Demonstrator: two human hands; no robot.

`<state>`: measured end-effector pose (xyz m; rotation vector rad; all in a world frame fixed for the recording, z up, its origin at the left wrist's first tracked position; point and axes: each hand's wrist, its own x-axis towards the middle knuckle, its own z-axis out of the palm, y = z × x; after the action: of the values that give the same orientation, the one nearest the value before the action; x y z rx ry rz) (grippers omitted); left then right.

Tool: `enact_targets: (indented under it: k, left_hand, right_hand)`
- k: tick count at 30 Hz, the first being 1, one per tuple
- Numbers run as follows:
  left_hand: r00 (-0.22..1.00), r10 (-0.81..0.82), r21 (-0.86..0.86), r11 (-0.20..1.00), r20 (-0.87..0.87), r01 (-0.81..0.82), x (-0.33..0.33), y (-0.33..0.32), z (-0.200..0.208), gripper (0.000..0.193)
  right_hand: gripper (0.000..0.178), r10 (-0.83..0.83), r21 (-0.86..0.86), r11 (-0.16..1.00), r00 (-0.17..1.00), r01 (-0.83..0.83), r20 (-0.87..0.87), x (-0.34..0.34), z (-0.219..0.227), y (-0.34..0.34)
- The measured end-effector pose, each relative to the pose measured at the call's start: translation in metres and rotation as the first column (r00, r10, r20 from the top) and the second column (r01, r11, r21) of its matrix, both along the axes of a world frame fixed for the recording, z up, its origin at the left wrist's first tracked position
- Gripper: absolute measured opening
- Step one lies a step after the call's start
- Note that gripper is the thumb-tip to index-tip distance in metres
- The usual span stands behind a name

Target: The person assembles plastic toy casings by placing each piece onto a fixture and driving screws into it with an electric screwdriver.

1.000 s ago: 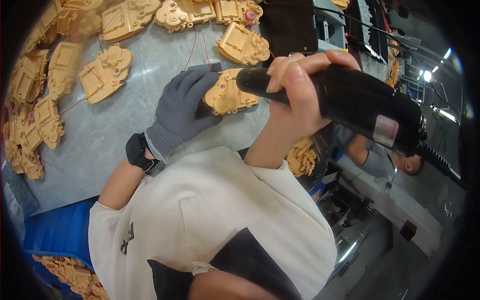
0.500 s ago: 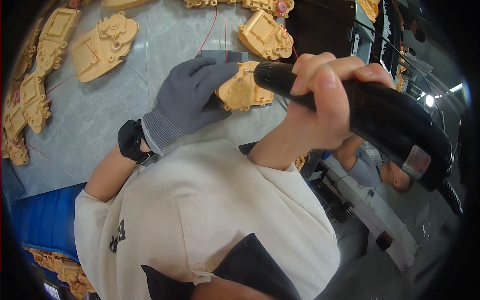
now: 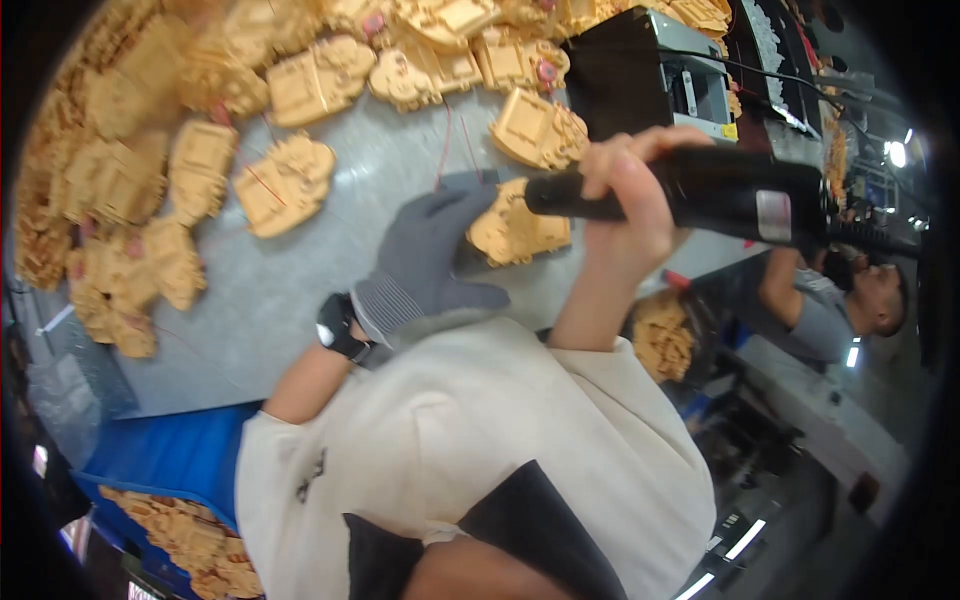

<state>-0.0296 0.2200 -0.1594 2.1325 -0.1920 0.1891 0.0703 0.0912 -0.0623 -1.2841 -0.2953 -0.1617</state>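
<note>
A yellow plastic housing (image 3: 505, 235) with round bosses lies on a dark grey block (image 3: 462, 181) on the table. My left hand (image 3: 432, 245), in a grey knitted glove, steadies the housing from its left, fingers against its upper left edge and thumb reaching below. My bare right hand (image 3: 640, 195) is closed round a black electric screwdriver (image 3: 740, 195), held nearly level. Its nose points left over the upper part of the housing. The bit's tip and any screw under it cannot be made out.
Several similar yellow housings (image 3: 285, 185) lie along the far and left sides of the grey table (image 3: 330, 270), some with thin red wires. A blue bin (image 3: 165, 455) holding yellow parts stands lower left. A dark machine (image 3: 625, 75) stands far right; another person (image 3: 825, 310) sits at right.
My view has shifted, so more housings show at the far and left sides. My right hand still grips the screwdriver, now more level. My left hand stays beside the housing.
</note>
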Motion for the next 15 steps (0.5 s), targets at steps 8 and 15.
enact_targets:
  k: [8, 15]
  left_hand:
    - [0.802, -0.188, -0.368, 0.929, -0.567, -0.042, 0.043, -0.001, 0.027, 0.081]
    - [0.749, 0.603, -0.848, 0.218, -0.273, -0.484, -0.108, 0.076, 0.06, 0.066]
  right_hand:
    - [0.042, -0.154, 0.271, 0.957, 0.974, 0.105, 0.167, -0.036, 0.038, -0.08]
    - [0.038, -0.22, 0.324, 0.922, 0.975, 0.211, -0.01, -0.035, 0.029, -0.104]
